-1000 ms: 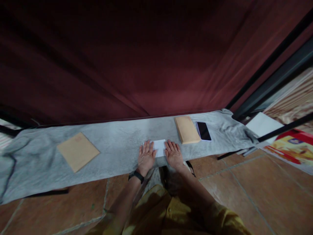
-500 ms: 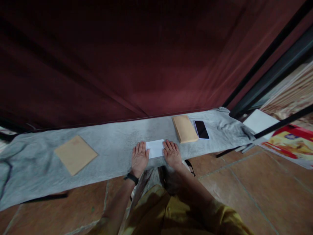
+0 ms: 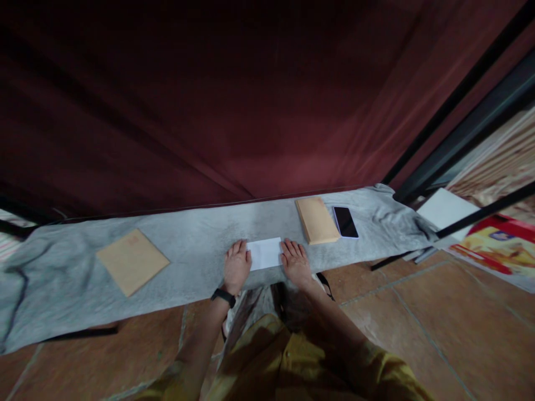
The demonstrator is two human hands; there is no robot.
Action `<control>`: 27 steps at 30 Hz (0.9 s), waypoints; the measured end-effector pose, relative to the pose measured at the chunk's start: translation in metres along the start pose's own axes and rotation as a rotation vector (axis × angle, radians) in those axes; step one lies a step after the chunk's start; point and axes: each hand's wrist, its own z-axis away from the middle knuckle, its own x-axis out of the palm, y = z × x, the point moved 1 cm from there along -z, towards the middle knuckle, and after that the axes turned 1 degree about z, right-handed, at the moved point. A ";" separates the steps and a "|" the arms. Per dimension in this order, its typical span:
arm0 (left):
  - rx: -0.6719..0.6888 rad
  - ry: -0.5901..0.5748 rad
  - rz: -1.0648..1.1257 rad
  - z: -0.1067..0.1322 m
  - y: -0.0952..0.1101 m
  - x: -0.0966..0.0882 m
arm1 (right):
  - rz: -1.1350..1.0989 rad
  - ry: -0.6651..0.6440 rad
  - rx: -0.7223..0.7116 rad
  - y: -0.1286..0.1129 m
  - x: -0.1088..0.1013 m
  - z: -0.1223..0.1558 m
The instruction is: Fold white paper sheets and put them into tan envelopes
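A white sheet of paper (image 3: 264, 254), apparently folded into a small rectangle, lies flat on the grey cloth in front of me. My left hand (image 3: 237, 266) rests palm down at the paper's left edge, fingers slightly bent and the thumb close to the sheet. At the opposite end, my right hand (image 3: 296, 262) lies flat with its fingers stretched out, touching the right edge. Neither hand grips anything. Just beyond my right hand sits a stack of brown envelopes (image 3: 316, 219). Another brown envelope (image 3: 132, 262) lies turned at an angle farther left.
Grey cloth (image 3: 192, 239) covers the long narrow table. A phone (image 3: 346, 222) with a dark screen lies right of the stack. Dark red fabric (image 3: 251, 122) hangs behind the table. Black metal bars, a white box (image 3: 446, 209) and red-yellow packaging (image 3: 501, 245) stand at right.
My left hand has shifted slightly left and its fingers are more bent, uncovering a little more of the paper. My right hand stays nearly still. The view has shifted slightly.
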 end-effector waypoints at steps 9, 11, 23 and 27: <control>0.083 -0.162 0.045 -0.030 -0.001 -0.016 | -0.112 0.092 0.007 0.006 0.006 0.003; 0.092 -0.177 0.062 -0.035 -0.001 -0.016 | -0.129 0.109 0.001 0.008 0.006 0.003; -0.039 -0.117 0.210 -0.038 -0.017 -0.014 | -0.150 0.214 -0.075 0.013 0.015 0.006; -0.144 0.043 0.161 -0.016 -0.056 -0.037 | -0.137 0.239 -0.101 0.016 0.019 0.008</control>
